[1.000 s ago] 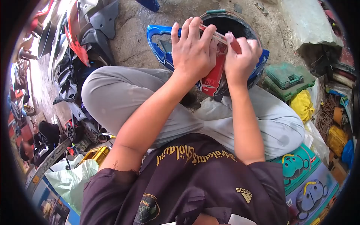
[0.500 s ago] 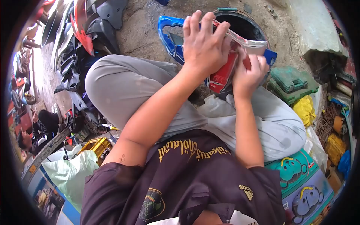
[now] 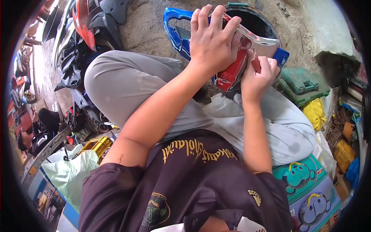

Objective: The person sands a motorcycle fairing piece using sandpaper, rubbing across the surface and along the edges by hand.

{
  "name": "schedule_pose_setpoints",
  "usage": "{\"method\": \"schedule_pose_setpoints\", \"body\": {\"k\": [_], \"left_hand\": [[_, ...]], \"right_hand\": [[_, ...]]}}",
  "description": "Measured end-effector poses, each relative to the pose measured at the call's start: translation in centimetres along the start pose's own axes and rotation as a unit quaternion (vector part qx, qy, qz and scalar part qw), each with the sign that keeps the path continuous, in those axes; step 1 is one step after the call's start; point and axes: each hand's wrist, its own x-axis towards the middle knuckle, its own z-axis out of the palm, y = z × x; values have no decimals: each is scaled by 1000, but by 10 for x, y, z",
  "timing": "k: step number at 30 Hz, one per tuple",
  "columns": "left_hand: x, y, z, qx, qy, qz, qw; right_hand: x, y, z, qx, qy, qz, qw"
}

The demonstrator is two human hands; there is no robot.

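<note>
1. Concrete floor [image 3: 150,36], cluttered; black fairings [image 3: 102,33] stacked at left.
2. Blue panel [image 3: 174,36]: beyond the left hand [image 3: 214,42], in the way of its fingers.
3. Left hand: fingers fanned over the red panel [image 3: 232,72]; grip underneath hidden, cannot tell.
4. Red panel: between the hands, before the black bucket [image 3: 257,23]; could slip or tip if poorly braced.
5. Right hand [image 3: 261,77]: clenched around a small reddish piece [image 3: 255,63]; uneven pressure may scratch.
6. Green case [image 3: 301,83]: beside right knee, restricting space.
</note>
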Motion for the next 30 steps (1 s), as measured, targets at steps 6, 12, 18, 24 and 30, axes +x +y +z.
{"method": "schedule_pose_setpoints", "body": {"k": [6, 12, 18, 24, 30], "left_hand": [[-1, -3, 2, 9, -12, 9, 1000], [-1, 1, -1, 0, -12, -10, 1000], [-1, -3, 2, -5, -18, -11, 1000], [-1, 0, -1, -3, -8, -8, 1000], [-4, -2, 3, -4, -18, -13, 1000]], "right_hand": [[54, -5, 27, -13, -13, -41, 999], [1, -4, 1, 12, 12, -1, 1000], [51, -7, 20, -10, 23, -46, 999], [17, -2, 6, 2, 12, 6, 1000], [42, -2, 26, 60, -1, 24, 998]]}}
